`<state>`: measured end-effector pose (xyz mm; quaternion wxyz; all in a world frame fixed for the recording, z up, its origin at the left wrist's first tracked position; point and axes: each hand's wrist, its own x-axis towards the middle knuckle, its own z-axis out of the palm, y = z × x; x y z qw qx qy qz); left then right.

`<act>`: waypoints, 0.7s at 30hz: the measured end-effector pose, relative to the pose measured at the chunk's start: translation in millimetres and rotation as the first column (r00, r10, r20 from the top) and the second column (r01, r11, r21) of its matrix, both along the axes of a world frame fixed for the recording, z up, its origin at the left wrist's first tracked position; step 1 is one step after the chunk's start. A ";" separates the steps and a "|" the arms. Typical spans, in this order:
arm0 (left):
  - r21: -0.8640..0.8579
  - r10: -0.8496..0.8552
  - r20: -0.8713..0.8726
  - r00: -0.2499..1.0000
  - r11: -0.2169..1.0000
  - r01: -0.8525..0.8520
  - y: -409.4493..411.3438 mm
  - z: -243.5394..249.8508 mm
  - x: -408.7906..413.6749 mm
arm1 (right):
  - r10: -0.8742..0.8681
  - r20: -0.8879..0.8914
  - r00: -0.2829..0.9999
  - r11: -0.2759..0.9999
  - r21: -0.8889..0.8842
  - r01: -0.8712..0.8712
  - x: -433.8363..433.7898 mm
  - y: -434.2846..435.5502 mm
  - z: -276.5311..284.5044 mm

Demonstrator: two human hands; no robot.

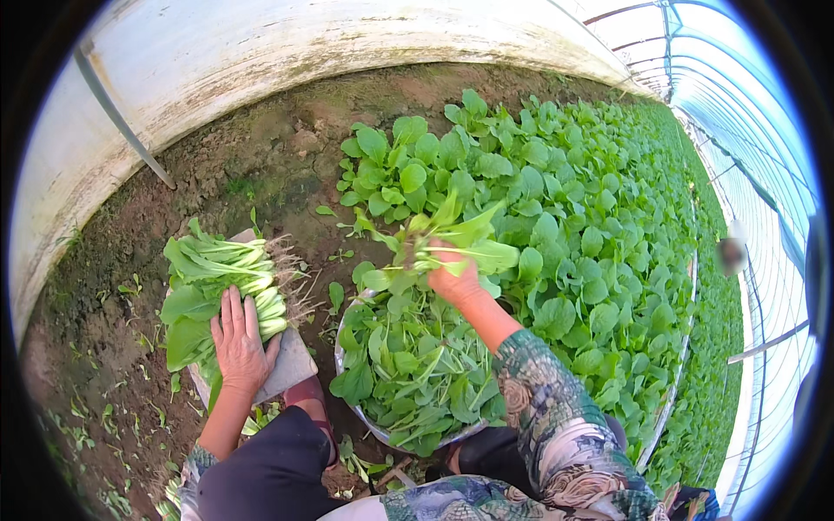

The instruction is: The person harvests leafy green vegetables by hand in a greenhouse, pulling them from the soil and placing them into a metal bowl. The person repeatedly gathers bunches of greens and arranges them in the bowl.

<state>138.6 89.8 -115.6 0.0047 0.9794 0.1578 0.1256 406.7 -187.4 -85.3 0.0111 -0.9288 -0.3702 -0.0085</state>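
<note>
My left hand [244, 348] lies flat over a pile of leafy greens [241, 270], its thumb spread from the fingers. The greens have pale stems, and their thin roots [290, 273] point to the right. Beneath them is a flat grey board [293, 365], partly covered. My right hand [453, 273] grips a small bunch of greens [466, 241], somewhat blurred, above the far side of a round basin. Loose leaves [417, 368] heap up inside that basin [374, 433] and hide most of its rim.
A dense bed of growing greens [580, 215] stretches away to the right. Bare soil [260, 156] with scattered leaves lies at the left, below a plastic-sheet wall [273, 52]. A slanting pole [124, 124] meets the ground there. My shoe [309, 394] is between board and basin.
</note>
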 end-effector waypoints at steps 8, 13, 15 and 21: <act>0.004 -0.102 -0.119 0.988 0.995 0.103 -3.4 48.2 -2.5 | 0.094 -0.312 0.945 0.758 0.638 0.135 -47.5 -34.9 25.0; 0.006 -0.266 -0.240 0.934 0.961 0.275 -4.6 93.4 -6.8 | 0.246 -0.640 0.728 0.462 0.738 0.492 -57.4 -56.6 49.0; 0.034 -0.334 -0.287 0.898 0.933 0.358 -4.3 116.6 -12.2 | 0.487 -0.631 0.604 0.305 0.771 0.559 -76.3 -53.8 76.0; -0.183 -0.445 -0.570 0.691 0.888 0.421 -49.7 179.0 -0.8 | 0.025 -0.322 0.946 0.784 0.594 0.181 -88.9 -67.7 33.7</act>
